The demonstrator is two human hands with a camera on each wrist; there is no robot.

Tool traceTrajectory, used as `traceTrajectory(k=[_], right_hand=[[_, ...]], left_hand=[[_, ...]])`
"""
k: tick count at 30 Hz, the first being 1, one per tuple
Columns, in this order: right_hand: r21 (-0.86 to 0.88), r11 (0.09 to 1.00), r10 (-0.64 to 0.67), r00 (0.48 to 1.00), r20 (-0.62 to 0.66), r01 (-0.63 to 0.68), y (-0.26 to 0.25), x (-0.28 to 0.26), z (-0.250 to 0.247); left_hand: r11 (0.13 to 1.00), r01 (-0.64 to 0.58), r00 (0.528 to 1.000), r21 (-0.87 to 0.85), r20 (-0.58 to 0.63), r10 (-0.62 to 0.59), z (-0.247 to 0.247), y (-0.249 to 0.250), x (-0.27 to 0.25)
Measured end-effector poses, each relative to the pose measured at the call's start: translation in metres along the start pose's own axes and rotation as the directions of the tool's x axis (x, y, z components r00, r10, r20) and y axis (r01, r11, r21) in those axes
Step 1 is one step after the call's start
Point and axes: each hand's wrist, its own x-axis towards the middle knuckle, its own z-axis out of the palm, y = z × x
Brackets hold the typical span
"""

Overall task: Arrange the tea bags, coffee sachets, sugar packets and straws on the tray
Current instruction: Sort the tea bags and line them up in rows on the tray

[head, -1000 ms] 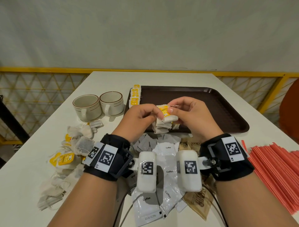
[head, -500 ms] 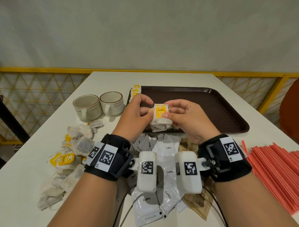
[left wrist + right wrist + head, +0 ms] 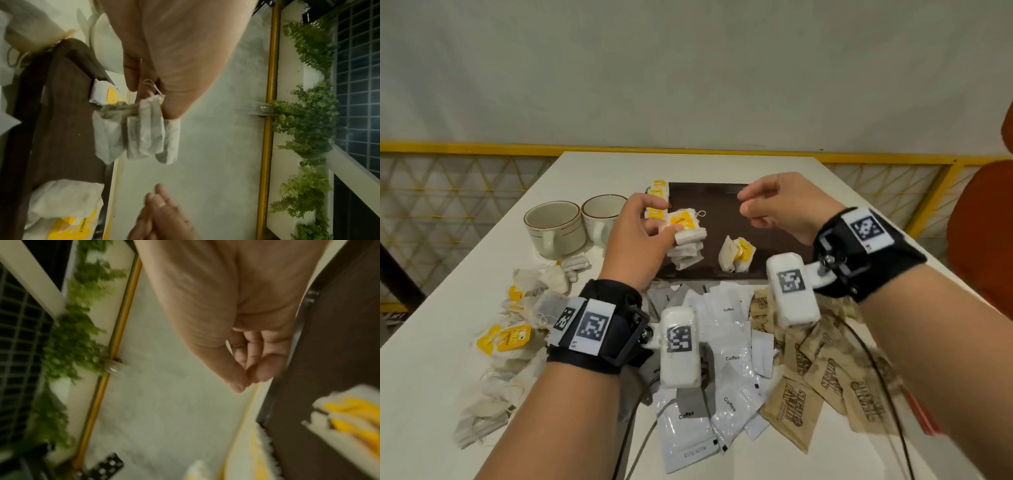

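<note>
My left hand (image 3: pixel 671 222) pinches a small stack of white tea bags with yellow tags (image 3: pixel 685 236) just above the near left part of the dark brown tray (image 3: pixel 726 205). In the left wrist view the bags (image 3: pixel 144 129) hang below thumb and finger (image 3: pixel 148 94). My right hand (image 3: pixel 748 204) hovers over the tray's middle with curled fingers, thumb against fingertips (image 3: pixel 246 374), and holds nothing. A small clump of tea bags (image 3: pixel 736 255) lies on the tray. A row of tagged tea bags (image 3: pixel 659 192) stands at its far left corner.
Two empty cups (image 3: pixel 554 226) stand left of the tray. Loose tea bags (image 3: pixel 517 315) are heaped at the left. White coffee sachets (image 3: pixel 726 359) and brown sugar packets (image 3: pixel 825 383) lie near the front edge. Red straws (image 3: pixel 924 414) peek out under my right forearm.
My right hand has let go of the tea bag stack and drawn off to the right. The left hand now holds the stack alone, farther over the tray. A clump of bags lies on the tray.
</note>
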Motion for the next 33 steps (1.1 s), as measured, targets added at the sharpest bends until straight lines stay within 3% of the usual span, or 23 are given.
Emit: traceTrajectory(k=[3,6,15,23,27,33], right_hand=[[-0.430,0.899,0.112,0.992,0.058,-0.077,0.009,0.011,-0.003],[-0.609,0.790,0.189,0.973,0.130,-0.072,0.014,0.013,0.008],[-0.687,0.721,0.188,0.929,0.319,0.091,0.010,0.025,0.028],[-0.602,0.798,0.293,0.868,0.400,0.008,0.002,0.027,0.014],[-0.659,0.752,0.240,0.923,0.302,0.020,0.003,0.029,0.011],[-0.744,0.659,0.153,0.949,0.277,0.111,0.000,0.030,0.008]], left_hand=[[1.000,-0.024,1.000,0.011,-0.004,0.024,0.000,0.000,0.000],[0.999,-0.028,1.000,0.018,-0.004,0.028,0.001,-0.001,0.000],[1.000,0.006,0.999,-0.021,-0.044,-0.007,-0.002,0.000,0.001],[0.999,0.010,1.000,0.048,-0.024,-0.009,-0.002,-0.002,0.003],[0.998,0.001,1.000,0.061,-0.020,0.000,-0.002,-0.003,0.003],[0.993,-0.008,1.000,0.115,-0.011,0.009,-0.002,-0.005,0.004]])
